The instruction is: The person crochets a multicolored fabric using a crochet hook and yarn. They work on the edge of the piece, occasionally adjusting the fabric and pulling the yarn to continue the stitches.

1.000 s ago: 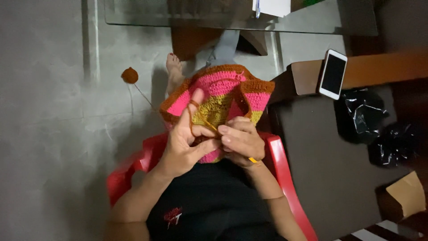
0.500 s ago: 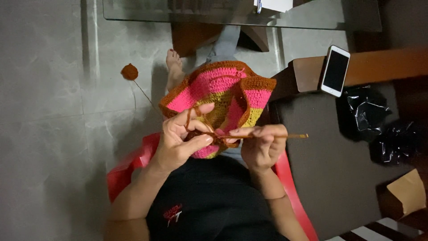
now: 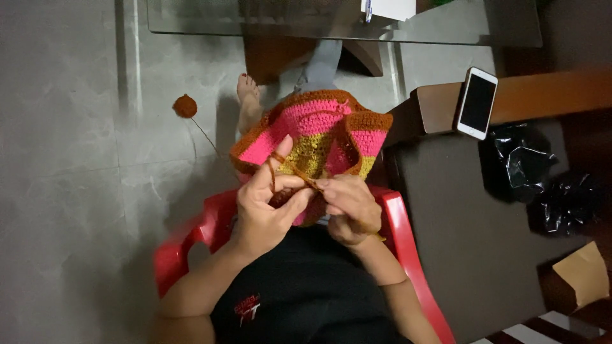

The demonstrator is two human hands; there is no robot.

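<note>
seen from above, a person on a red chair works a pink, yellow and orange crochet piece on their lap. the left hand pinches orange yarn and the piece's near edge; the right hand is closed around a crochet hook. crumpled black plastic bags lie to the right, a tan paper packet nearer the corner.

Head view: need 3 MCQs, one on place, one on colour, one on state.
1. Where does the phone lie?
A. on the brown wooden ledge at right
B. on the floor by the yarn ball
C. in the lap

2. What colour is the yarn ball on the floor?
A. blue
B. rust-orange
C. white

3. What is the left hand doing?
A. resting flat on the chair
B. holding the phone
C. gripping the crochet piece, strand over one finger

A: the phone sits face up on the ledge.
B: the ball is rust-orange.
C: the fingers pinch the work's edge beside the right hand.
</note>
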